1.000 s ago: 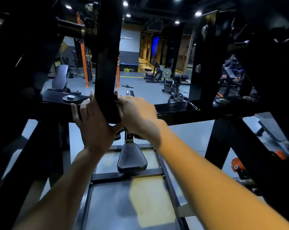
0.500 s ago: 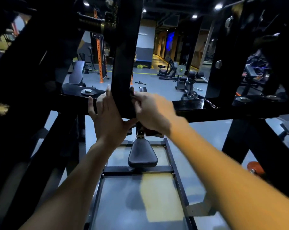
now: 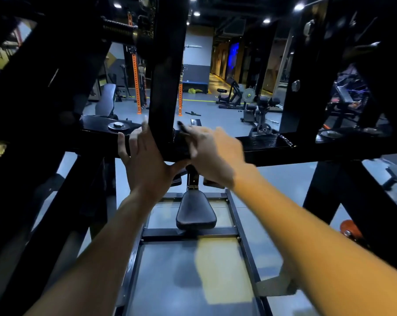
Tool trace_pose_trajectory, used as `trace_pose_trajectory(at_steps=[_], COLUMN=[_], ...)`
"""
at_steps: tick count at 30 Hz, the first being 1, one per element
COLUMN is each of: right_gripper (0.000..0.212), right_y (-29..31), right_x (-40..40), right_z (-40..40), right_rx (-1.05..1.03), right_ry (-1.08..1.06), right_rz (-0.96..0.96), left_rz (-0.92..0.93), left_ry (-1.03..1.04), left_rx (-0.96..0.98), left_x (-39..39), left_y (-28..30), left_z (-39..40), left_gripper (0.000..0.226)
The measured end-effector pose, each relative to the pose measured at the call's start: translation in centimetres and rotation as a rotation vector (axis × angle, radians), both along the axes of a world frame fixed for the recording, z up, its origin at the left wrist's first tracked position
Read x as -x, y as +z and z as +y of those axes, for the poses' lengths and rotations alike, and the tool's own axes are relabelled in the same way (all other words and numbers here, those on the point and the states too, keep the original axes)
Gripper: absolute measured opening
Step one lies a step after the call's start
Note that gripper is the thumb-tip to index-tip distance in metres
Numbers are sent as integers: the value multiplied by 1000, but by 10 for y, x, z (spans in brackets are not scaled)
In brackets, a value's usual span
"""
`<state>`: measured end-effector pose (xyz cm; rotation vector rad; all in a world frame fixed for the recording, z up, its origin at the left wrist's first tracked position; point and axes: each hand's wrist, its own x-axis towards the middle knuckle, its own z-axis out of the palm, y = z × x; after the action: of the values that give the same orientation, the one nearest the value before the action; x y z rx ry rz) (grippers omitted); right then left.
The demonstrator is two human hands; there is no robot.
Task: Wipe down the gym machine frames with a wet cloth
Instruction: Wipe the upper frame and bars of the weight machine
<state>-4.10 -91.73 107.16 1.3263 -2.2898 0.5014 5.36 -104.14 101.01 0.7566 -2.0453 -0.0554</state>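
Observation:
A black upright post [image 3: 167, 76] of the gym machine meets a black crossbar [image 3: 284, 151] right in front of me. My left hand [image 3: 145, 163] lies against the post's left side with its fingers spread and straight, the thumb under the joint. My right hand [image 3: 215, 153] is blurred just right of the post. It appears to pinch a dark cloth [image 3: 184, 140] against the joint of post and crossbar; the cloth is hard to tell from the black frame.
A black seat pad [image 3: 195, 213] sits below the hands on the machine's base rails [image 3: 188, 236]. Dark slanted frame beams close in on both sides. An orange weight plate [image 3: 350, 229] lies low right. A bench [image 3: 106, 99], an orange rack [image 3: 136, 80] and other machines [image 3: 259, 110] stand beyond.
My right hand has come off the post's right face and slid slightly right and down, now blurred. My left hand's fingers have spread. The view has shifted a little.

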Motion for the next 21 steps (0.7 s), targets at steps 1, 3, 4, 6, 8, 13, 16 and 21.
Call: trace_pose_trajectory(at_steps=[1, 3, 4, 6, 8, 13, 16, 21], right_gripper=[33, 30, 28, 24, 27, 24, 30, 28], right_y=[4, 11, 13, 11, 8, 14, 13, 14], right_x=[12, 38, 45, 38, 13, -28, 14, 55], right_z=[20, 55, 66, 55, 23, -21, 15, 72], right_rx=[-74, -130, -102, -85, -13, 22, -135, -112], right_ry=[-109, -373, -444, -487, -341, 7, -95, -506], right_rz=[24, -34, -63, -87, -189, -139, -104, 33], left_rz=[-16, -31, -32, -45, -54, -23, -36, -3], left_ry=[14, 36, 36, 38, 39, -28, 6, 41], left_rx=[8, 32, 34, 18, 10, 5, 14, 45], left_x=[0, 1, 2, 1, 0, -3, -3, -1], left_y=[0, -1, 0, 0, 1, 0, 1, -2], left_z=[1, 2, 2, 3, 2, -5, -3, -2], left_gripper=[129, 134, 137, 142, 143, 125, 130, 134])
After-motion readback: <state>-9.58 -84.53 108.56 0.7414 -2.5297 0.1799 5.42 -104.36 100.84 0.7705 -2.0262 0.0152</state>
